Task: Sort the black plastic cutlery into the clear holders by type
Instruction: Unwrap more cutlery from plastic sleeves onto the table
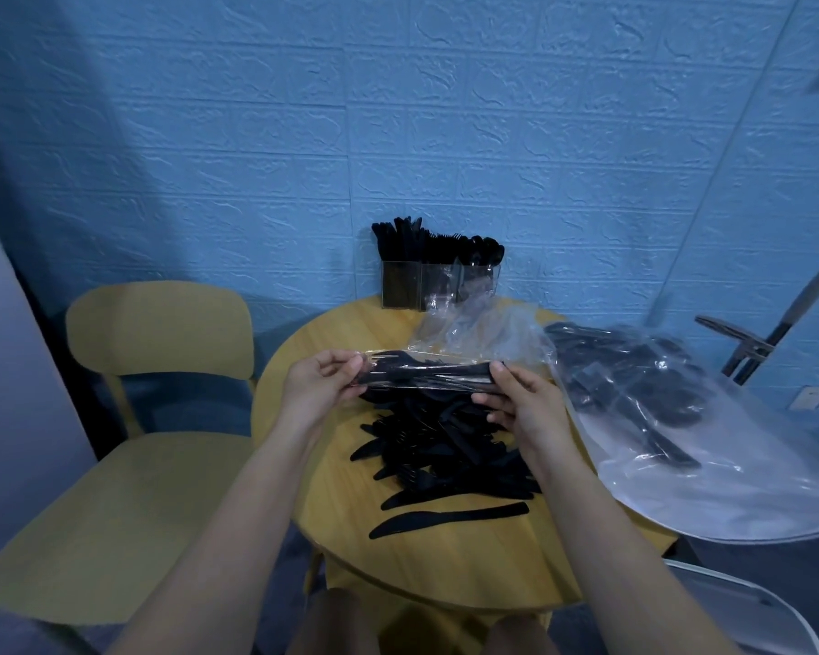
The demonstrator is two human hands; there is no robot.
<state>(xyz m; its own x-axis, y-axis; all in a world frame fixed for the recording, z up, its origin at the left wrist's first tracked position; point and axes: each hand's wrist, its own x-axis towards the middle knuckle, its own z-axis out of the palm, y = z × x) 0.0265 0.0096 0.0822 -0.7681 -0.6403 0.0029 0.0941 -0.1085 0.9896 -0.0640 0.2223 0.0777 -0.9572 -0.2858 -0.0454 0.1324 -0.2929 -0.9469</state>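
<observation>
Here, in the head view, both hands hold one sealed packet of black cutlery level above the loose pile of black cutlery on the round tabletop. The left hand pinches the packet's left end, where fork tines show through the film; the right hand grips the other end with curled fingers. The step looks like opening the wrapper, and it should go best if the left hand tears the film at the tine end while the right clamps the handles, keeping the packet over the pile so that whatever drops lands there.

Beyond the hands, at the tabletop's far edge, stand the clear holders, three side by side: knives in the left one, forks in the middle, spoons on the right, all upright. Just beyond the right hand lies crumpled empty film. Further right, a large clear bag holds more black cutlery, type unclear. A yellow chair stands to the left.
</observation>
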